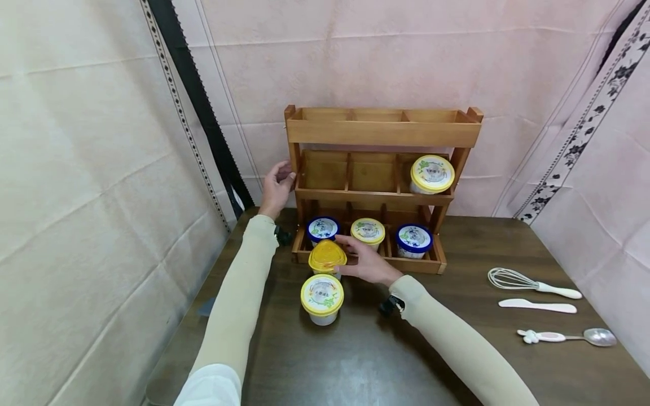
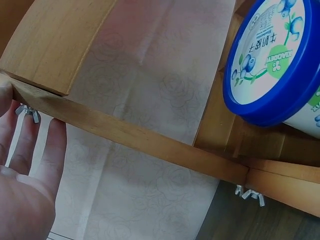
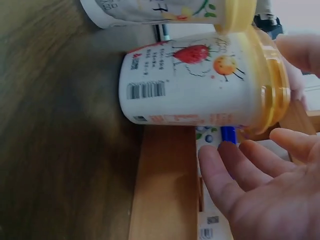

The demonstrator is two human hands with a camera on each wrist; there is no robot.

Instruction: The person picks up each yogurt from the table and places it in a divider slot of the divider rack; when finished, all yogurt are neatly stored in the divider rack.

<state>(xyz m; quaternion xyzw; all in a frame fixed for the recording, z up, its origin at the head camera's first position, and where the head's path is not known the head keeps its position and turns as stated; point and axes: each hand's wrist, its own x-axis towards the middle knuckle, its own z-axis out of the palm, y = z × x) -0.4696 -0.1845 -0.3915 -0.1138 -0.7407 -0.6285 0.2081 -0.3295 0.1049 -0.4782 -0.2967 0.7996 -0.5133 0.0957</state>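
My left hand is at the left side post of a wooden three-tier rack. In the left wrist view its fingers touch the post's edge beside a wing nut. My right hand is beside a tub with a plain yellow lid, thumb and fingers spread at its right side. In the right wrist view this white tub, printed with a strawberry, has a gap to the lower fingers. Just nearer stands another yellow-lidded tub with a labelled top.
On the rack's bottom tier stand a blue-lidded tub, a yellow-lidded tub and another blue-lidded tub. The middle tier holds a yellow-lidded tub at right. A whisk, white knife and spoon lie at the right.
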